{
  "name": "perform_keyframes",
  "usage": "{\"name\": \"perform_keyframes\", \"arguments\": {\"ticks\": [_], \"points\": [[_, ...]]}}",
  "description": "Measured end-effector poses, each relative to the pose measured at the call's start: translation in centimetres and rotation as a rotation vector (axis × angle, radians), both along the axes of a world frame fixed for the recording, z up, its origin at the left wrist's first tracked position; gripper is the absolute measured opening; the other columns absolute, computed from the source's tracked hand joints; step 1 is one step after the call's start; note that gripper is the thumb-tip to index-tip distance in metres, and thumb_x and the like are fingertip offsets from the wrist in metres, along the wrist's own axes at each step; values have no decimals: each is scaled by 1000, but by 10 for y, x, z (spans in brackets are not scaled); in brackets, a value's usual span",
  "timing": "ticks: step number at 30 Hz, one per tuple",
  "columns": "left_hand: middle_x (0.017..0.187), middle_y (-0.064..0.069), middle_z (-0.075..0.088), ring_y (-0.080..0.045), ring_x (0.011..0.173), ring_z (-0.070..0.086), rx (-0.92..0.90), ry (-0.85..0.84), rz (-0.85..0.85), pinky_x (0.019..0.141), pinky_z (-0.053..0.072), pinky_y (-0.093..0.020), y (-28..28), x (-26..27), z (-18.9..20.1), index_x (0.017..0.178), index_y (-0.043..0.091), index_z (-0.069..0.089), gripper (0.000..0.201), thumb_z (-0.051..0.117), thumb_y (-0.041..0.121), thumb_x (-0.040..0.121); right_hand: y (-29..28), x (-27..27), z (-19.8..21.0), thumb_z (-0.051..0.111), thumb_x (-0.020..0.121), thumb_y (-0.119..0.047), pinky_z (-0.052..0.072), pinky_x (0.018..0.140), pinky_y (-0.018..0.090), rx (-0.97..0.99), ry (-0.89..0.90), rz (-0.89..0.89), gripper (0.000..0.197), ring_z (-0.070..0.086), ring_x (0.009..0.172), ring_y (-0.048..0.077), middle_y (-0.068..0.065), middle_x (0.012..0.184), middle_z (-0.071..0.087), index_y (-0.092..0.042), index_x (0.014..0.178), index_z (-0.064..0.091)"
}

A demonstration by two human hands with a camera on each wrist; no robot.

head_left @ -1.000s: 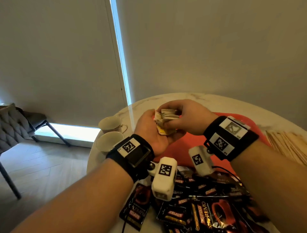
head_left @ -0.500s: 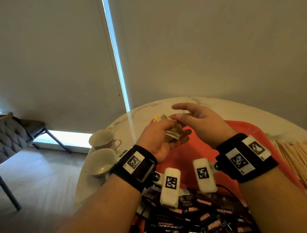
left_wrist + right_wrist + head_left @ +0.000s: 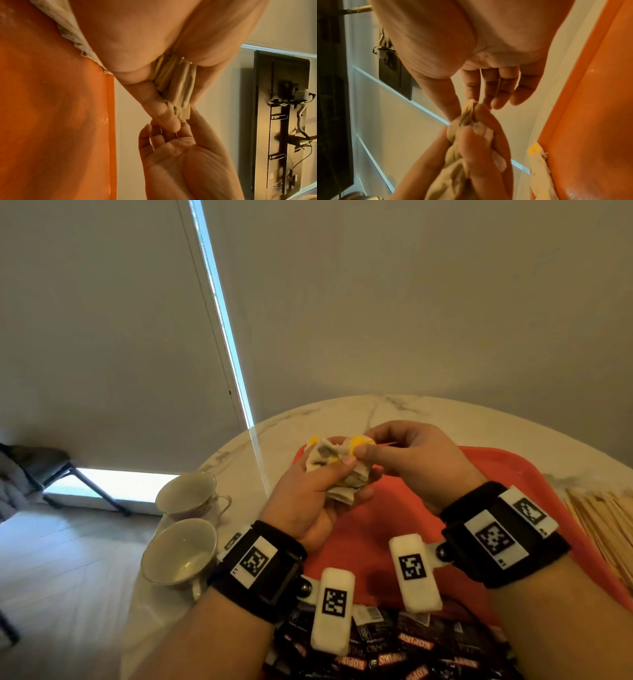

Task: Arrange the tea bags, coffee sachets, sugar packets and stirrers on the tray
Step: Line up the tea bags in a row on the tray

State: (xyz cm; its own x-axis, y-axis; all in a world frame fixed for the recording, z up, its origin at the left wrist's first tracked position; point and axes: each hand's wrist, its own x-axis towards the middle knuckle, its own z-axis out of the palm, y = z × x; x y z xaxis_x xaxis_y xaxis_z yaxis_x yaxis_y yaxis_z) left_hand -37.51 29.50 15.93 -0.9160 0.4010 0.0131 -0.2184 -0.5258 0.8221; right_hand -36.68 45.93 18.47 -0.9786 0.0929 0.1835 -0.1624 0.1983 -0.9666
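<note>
My left hand grips a bundle of beige tea bags above the far left part of the red tray. My right hand meets it from the right and pinches the top of the bundle at a yellow tag with thumb and forefinger; its other fingers stay loose. The left wrist view shows the tea bags squeezed between thumb and fingers. The right wrist view shows the pinch at the bundle's tip. Black coffee sachets lie heaped at the tray's near end. Wooden stirrers lie right of the tray.
Two white cups stand on the marble table left of the tray. Another tea bag with a yellow tag lies at the tray's edge. A chair stands on the floor at far left. The wall is close behind the table.
My right hand lifted off the bundle with fingers spread, then came back and now pinches its top. My left hand kept its grip and stayed over the tray.
</note>
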Motion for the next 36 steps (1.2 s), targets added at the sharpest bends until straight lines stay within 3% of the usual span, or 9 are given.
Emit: {"name": "perform_keyframes", "arguments": {"ticks": [5,11,14,18,21,25,29,33,36], "points": [[102,-18,70,-24,83,71,35,26,111,60,58,-31,-1,-1,-4,128,4,59,49,72,12,82,-3,1,3,75,88,-13,48,67,32,-230,12,30,6,62,73,15,4,81,70,-16,86,70],[84,-9,70,-21,78,71,-90,26,260,60,58,-33,-5,-10,-14,108,11,65,18,71,3,93,-7,9,13,71,82,-21,50,65,27,-625,30,121,11,67,73,18,5,83,71,-15,91,69],[86,-8,70,-20,77,70,-105,48,285,59,56,-32,-5,-9,-12,110,11,65,15,71,11,96,-8,9,13,73,75,-22,54,62,25,-497,56,71,14,69,71,19,4,80,71,-14,86,70],[90,-8,71,-20,76,69,-82,143,272,58,55,-32,-5,-2,-4,112,11,62,42,82,32,82,-14,9,10,75,73,-20,52,56,20,-398,57,85,14,68,68,14,3,77,72,-11,84,70],[95,-14,67,-26,77,64,-122,230,277,59,53,-34,-5,-1,-4,115,7,61,48,89,22,78,-17,10,11,77,72,-20,51,56,20,-354,66,86,21,64,63,10,2,73,70,-7,87,71],[85,-12,65,-20,65,58,-129,250,326,56,50,-33,-10,2,3,103,14,63,33,82,9,77,-21,13,12,78,75,-19,54,62,24,-307,14,97,29,65,67,12,5,75,69,-3,97,71],[80,-7,68,-23,66,58,-193,266,361,57,51,-33,-21,1,13,100,17,62,27,79,1,86,-26,16,18,72,85,7,58,70,33,-298,-53,116,31,70,73,20,11,82,73,-8,111,67],[85,-11,72,-27,76,67,-229,226,442,66,55,-38,-40,2,27,100,15,64,19,76,5,90,-40,17,24,70,84,11,59,71,39,-344,-158,87,30,71,68,24,15,81,74,-10,103,61],[79,-4,70,-20,74,67,-238,248,535,64,55,-34,-58,-1,42,94,19,64,19,74,4,90,-49,19,17,69,84,12,57,68,38,-346,-308,106,28,68,62,22,11,74,70,-12,93,57]]}}
